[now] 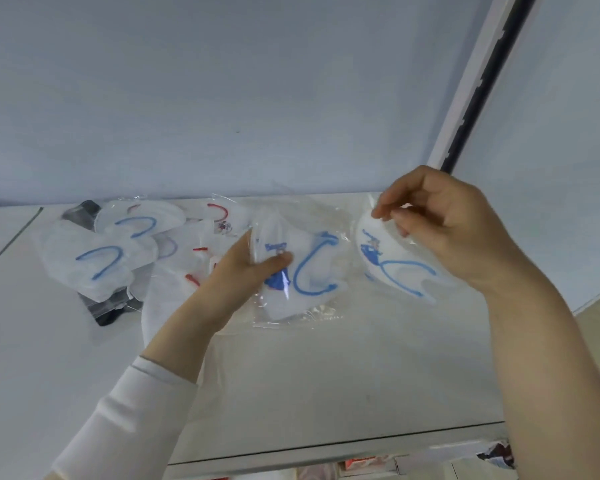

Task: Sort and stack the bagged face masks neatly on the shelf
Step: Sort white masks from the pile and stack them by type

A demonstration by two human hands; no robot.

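Shelf: we look down on a white shelf (326,382); its front edge runs along the bottom of the view, with a pale back wall (222,98) behind.
Left hand: our left hand (238,271) grips the centre mask (312,271). The thumb curls over the front of the bag near its left edge and the fingers are hidden behind it. A white sleeve (129,410) reaches the wrist.
Centre mask: white and folded, with a blue ear loop and blue print, in a clear bag. It is held at mid-shelf, face towards us. We cannot tell whether the bag's lower edge touches the shelf.
Right hand: our right hand (444,223) pinches the right mask (395,268) by the top of its bag between thumb and forefinger, the other fingers curled. The forearm is bare.
Right mask: white, with a blue loop and blue print, in a clear bag. It hangs from the pinch over the right part of the shelf, just beside the centre mask. We cannot tell whether the two bags touch.
Pile: a loose pile (118,251) of bagged masks lies at the left rear of the shelf, overlapping at odd angles. The leftmost ones show blue loops.
Red-loop masks: the red-loop masks (219,213) sit on the pile's right side, behind and beside our left hand.
Dark packet: a dark packet (106,317) shows from under the pile's left side.
Upright: a white upright (475,81) with a black slotted strip slants up at the right rear.
Below: blurred red and white goods (361,464) lie under the front edge, too unclear to name.
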